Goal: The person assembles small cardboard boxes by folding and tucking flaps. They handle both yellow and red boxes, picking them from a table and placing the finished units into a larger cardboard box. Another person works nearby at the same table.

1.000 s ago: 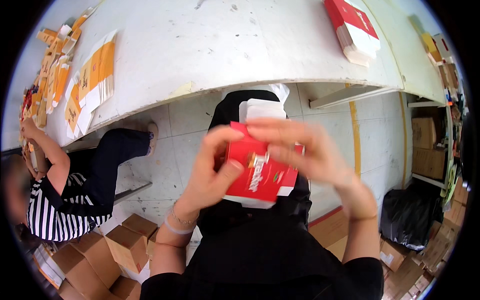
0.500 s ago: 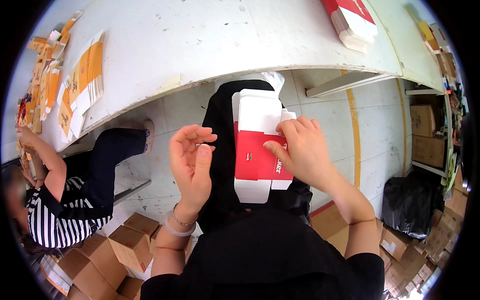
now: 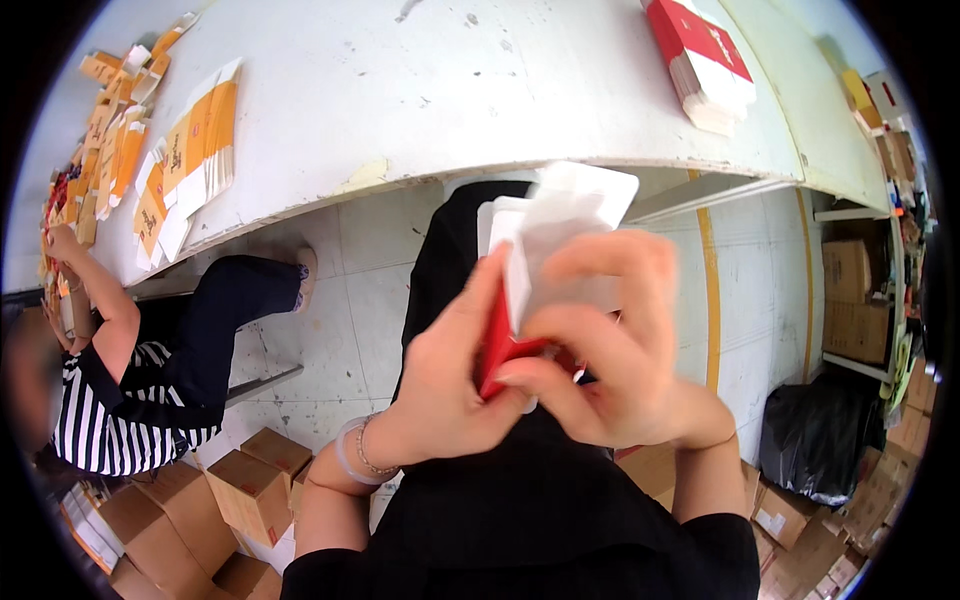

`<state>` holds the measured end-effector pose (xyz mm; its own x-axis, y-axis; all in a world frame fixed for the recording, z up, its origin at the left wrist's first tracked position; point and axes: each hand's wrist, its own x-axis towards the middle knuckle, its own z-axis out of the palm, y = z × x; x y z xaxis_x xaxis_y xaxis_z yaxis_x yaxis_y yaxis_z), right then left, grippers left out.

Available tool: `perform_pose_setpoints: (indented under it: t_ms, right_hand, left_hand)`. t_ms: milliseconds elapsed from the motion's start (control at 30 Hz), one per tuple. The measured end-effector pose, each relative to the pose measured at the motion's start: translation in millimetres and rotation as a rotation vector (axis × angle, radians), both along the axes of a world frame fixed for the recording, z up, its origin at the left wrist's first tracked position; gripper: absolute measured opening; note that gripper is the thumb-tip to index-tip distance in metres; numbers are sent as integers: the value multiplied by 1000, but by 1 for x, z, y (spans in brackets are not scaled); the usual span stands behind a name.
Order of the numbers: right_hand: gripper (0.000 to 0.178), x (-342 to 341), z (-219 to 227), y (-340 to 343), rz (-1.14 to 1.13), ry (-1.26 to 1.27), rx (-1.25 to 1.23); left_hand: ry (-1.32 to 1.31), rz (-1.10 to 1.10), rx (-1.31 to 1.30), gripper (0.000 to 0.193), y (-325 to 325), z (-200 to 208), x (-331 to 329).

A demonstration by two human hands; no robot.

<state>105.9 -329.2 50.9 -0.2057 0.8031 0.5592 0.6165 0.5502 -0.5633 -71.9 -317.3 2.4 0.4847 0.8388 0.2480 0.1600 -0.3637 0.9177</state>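
Above my lap I hold a red-and-white folding carton (image 3: pixel 497 330), now opened out from flat, its white flaps standing up at the far end. My left hand (image 3: pixel 450 370) is closed round its left side, with the fingers along the red panel. My right hand (image 3: pixel 625 345) is curled over the right side, with thumb and forefinger at the near end; motion blurs its fingers. A dark gap shows between the panels there. Both hands cover much of the carton.
On the white table (image 3: pixel 400 100) lie a stack of flat red-and-white cartons (image 3: pixel 700 60) and, at left, orange-and-white cartons (image 3: pixel 200 140). A co-worker in stripes (image 3: pixel 130 410) sits at left. Brown boxes (image 3: pixel 250 490) and a black bag (image 3: pixel 820 440) stand on the floor.
The carton lay flat on my lap with my left hand apart from it, open. Now it is lifted, tilted and opened out, with both hands gripping it.
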Motion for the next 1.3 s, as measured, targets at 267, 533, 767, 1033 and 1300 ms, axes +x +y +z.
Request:
perform_pose_setpoints:
  t_ms: [267, 533, 767, 1033, 1300]
  right_hand:
    - [67, 3, -61, -4, 40, 338, 148]
    - [52, 10, -52, -16, 199, 368, -190]
    - [55, 6, -45, 9, 14, 729, -146]
    - [26, 22, -32, 8, 249, 749, -825]
    - [28, 18, -38, 2, 153, 435, -552]
  left_hand:
    - [-422, -139, -202, 98, 5, -18, -5]
    - [-402, -210, -318, 69, 3, -28, -10]
    - [-191, -197, 47, 54, 18, -27, -16]
    - [52, -149, 3, 62, 21, -21, -32]
    - [-161, -185, -113, 79, 18, -31, -30]
